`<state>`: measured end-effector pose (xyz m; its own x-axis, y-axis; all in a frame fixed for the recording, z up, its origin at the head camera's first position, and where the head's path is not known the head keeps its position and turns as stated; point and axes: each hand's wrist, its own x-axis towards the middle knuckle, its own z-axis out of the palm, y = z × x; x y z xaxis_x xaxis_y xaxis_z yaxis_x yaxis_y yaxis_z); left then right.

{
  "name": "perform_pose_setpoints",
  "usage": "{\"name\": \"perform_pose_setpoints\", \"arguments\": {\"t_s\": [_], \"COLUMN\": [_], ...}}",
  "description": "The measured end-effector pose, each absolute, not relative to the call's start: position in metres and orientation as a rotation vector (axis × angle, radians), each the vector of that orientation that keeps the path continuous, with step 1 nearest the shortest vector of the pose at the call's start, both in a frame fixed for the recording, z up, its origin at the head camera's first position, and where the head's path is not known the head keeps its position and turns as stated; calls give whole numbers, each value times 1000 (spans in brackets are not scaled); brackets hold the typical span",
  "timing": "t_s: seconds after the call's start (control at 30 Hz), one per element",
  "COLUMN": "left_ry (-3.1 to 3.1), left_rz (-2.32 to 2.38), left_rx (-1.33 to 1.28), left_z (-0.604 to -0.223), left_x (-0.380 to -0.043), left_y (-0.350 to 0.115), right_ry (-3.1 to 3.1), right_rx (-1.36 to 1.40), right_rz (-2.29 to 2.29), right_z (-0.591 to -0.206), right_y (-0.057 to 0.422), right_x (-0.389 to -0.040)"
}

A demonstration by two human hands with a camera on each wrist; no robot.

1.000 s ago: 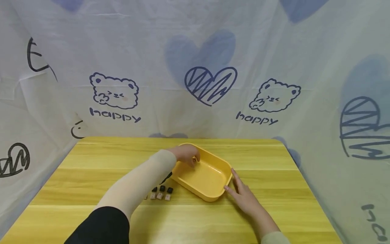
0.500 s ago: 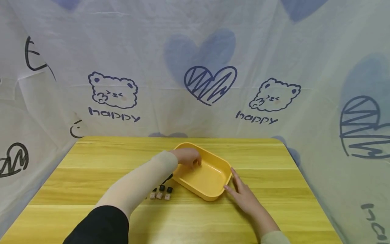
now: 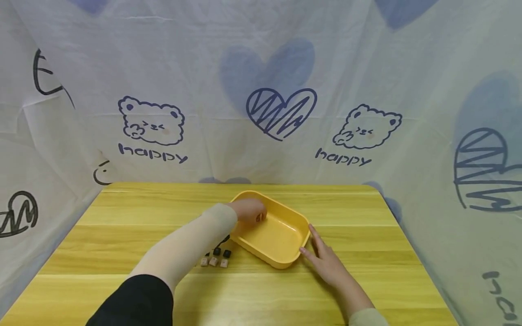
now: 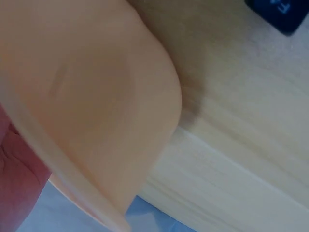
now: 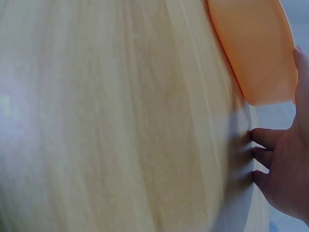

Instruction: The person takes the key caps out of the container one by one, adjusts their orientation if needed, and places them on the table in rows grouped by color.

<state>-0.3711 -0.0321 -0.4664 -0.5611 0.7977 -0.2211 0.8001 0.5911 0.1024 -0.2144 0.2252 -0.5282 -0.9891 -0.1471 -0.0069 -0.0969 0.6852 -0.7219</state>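
A yellow plastic tray (image 3: 281, 259) sits slanted at the middle of the wooden table. My left hand (image 3: 249, 210) reaches over its left rim, fingers bent down inside near the back left corner; I cannot tell whether they hold anything. The left wrist view shows the tray's outer wall (image 4: 96, 96), with part of the hand (image 4: 19, 174) behind its rim. At the tray's right end, my right hand (image 3: 326, 262) touches the rim with spread thumb and fingertips. Left of the tray lie black keycaps (image 3: 227, 254) and pale keycaps (image 3: 224, 263), partly hidden by the left forearm.
The wooden table (image 3: 342, 208) extends on both sides of the tray. Behind it hangs a pale cloth (image 3: 212, 68) printed with hearts and bears. A black keycap (image 4: 280, 12) lies near the tray's wall in the left wrist view.
My left hand has shifted slightly inside the tray, its fingers a little lower and more tucked in. The right hand and tray look the same.
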Motion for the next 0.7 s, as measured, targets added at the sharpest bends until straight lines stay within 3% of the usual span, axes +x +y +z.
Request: {"name": "perform_pose_setpoints", "arguments": {"t_s": [0.7], "left_ry": [2550], "left_rz": [240], "left_rx": [1255], "left_z": [-453], "left_x": [-356], "left_y": [-47], "right_ry": [2773], "right_rx": [-207], "right_rz": [-1232], "right_z": [-523], "right_y": [225], "right_x": [-212]}}
